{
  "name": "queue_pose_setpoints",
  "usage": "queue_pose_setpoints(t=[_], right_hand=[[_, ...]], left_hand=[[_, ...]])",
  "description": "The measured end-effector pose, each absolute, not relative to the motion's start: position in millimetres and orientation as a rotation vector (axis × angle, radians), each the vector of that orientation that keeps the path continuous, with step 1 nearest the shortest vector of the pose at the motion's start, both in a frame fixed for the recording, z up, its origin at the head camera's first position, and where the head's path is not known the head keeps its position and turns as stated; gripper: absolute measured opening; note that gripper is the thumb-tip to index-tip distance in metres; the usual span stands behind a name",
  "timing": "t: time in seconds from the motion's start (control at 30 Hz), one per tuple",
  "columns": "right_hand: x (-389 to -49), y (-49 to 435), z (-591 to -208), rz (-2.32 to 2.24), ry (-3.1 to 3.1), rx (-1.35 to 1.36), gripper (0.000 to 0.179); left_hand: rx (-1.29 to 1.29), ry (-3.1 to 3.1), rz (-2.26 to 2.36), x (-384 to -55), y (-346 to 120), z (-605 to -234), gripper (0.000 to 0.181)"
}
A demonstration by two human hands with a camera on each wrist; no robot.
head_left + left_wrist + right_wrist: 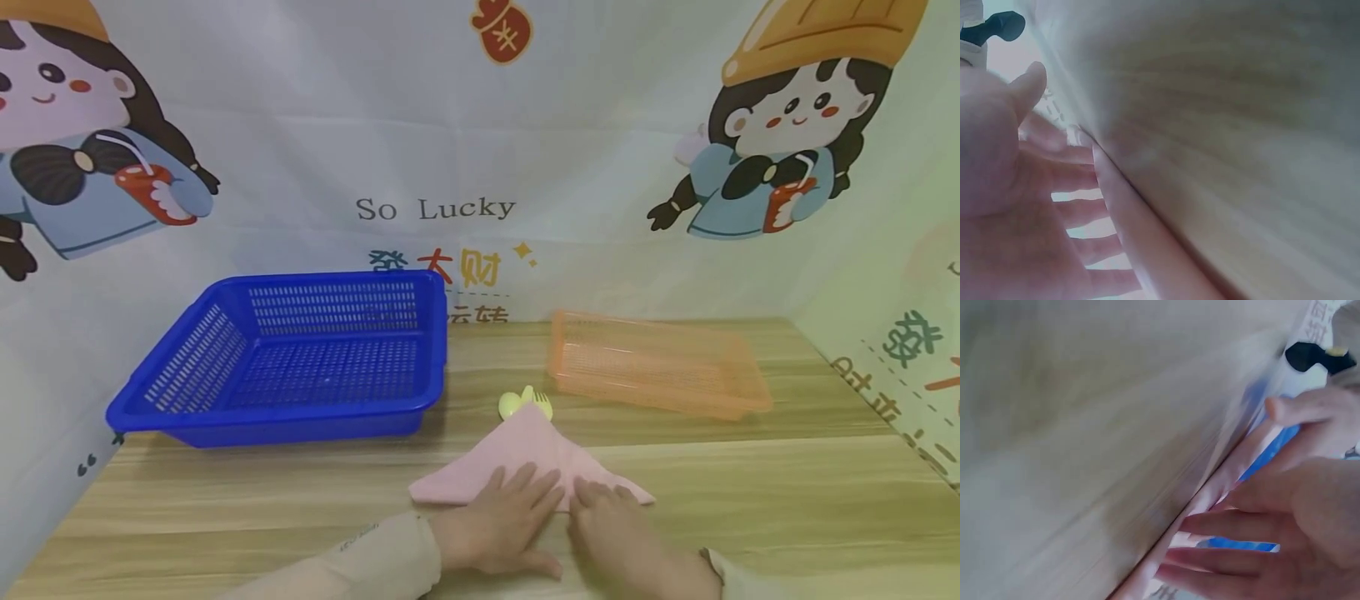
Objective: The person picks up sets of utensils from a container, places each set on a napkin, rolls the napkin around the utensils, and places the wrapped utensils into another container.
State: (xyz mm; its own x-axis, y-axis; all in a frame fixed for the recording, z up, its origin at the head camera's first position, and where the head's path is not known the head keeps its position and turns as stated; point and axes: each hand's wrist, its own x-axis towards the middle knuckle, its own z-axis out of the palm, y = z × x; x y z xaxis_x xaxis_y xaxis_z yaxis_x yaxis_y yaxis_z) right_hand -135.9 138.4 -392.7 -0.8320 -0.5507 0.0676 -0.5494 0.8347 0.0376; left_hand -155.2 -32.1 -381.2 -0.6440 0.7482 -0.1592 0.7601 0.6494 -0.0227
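A pink cloth lies on the wooden table as a triangle, its point away from me. From under that point stick out the heads of a pale yellow spoon and fork, with another yellow tip between them; their other ends are hidden. My left hand rests on the cloth near its front edge, fingers spread and straight. Beside it, the right hand presses on the cloth with extended fingers. In both wrist views the cloth's folded edge runs along the tabletop under the fingers.
At the left stands a large blue plastic basket with slotted walls. A shallow orange basket sits at the back right, beyond the cutlery. A white printed sheet hangs behind the table and along its sides.
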Motion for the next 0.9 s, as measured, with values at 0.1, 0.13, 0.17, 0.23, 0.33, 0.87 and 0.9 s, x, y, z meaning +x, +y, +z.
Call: queue_pose_setpoints(t=[0.1,0.13,0.17,0.23,0.33,0.87,0.9], right_hand=[[-146,138,-390,0.075,-2.776,0.840,0.014],[-149,138,-390,0.115,-2.755,0.829,0.016],[-153,138,-390,0.160,-2.753,0.812,0.017],[-158,139,-390,0.235,-2.774,0.785,0.015],[-164,141,-389,0.329,-2.834,0.754,0.011],[-191,153,-375,0.581,-3.247,0.303,0.054],[-192,153,-376,0.615,-3.251,0.294,0.052]], left_hand=[[1.288,2.742,-0.134,-157,-32,-382,0.078],[1.307,2.748,-0.142,-158,-32,-382,0.077],[1.322,2.751,-0.143,-159,-32,-383,0.077],[1.347,2.757,-0.146,-160,-31,-383,0.076],[1.367,2.755,-0.159,-161,-31,-383,0.075],[1.272,2.712,-0.075,-164,-28,-381,0.075],[1.282,2.718,-0.080,-164,-28,-381,0.074]])
